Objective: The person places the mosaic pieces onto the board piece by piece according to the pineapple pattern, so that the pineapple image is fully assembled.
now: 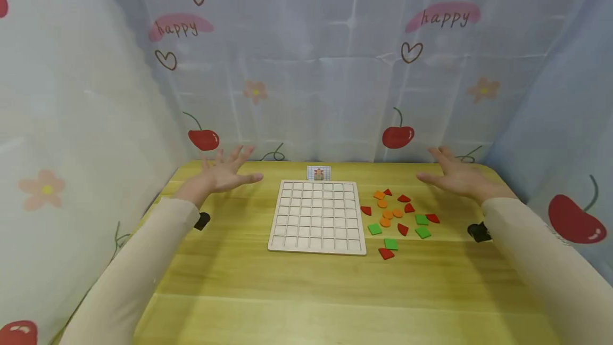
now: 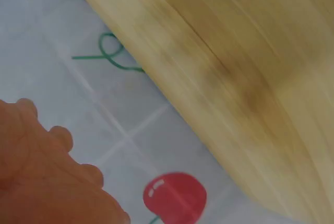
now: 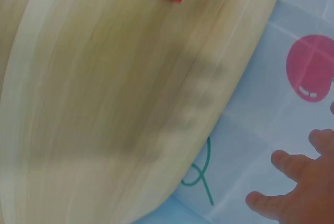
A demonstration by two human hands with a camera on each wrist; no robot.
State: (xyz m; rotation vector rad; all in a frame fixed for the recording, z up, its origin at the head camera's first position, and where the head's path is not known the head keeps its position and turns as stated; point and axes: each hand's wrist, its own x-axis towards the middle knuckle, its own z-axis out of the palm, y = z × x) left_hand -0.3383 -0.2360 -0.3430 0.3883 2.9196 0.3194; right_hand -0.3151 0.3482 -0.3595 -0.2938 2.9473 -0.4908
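Left hand point(image 1: 218, 177) and right hand point(image 1: 458, 175) spread wide, holding nothing, either side of board point(image 1: 316, 218). Board flat on surface point(image 1: 287, 292), seemingly central for both hands; loose pieces point(image 1: 387, 215) just right, probably for right-hand reach; card point(image 1: 318, 173) behind, presumably for viewing.

I see a plain cream left sleeve point(image 1: 139, 265) and a matching right sleeve point(image 1: 541, 260), both wrist-length; a small black left-wrist camera point(image 1: 203, 221) and black right-wrist camera point(image 1: 479, 232) show beside the cuffs.

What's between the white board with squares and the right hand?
In the head view, red pieces, orange pieces and green pieces lie on the table between them.
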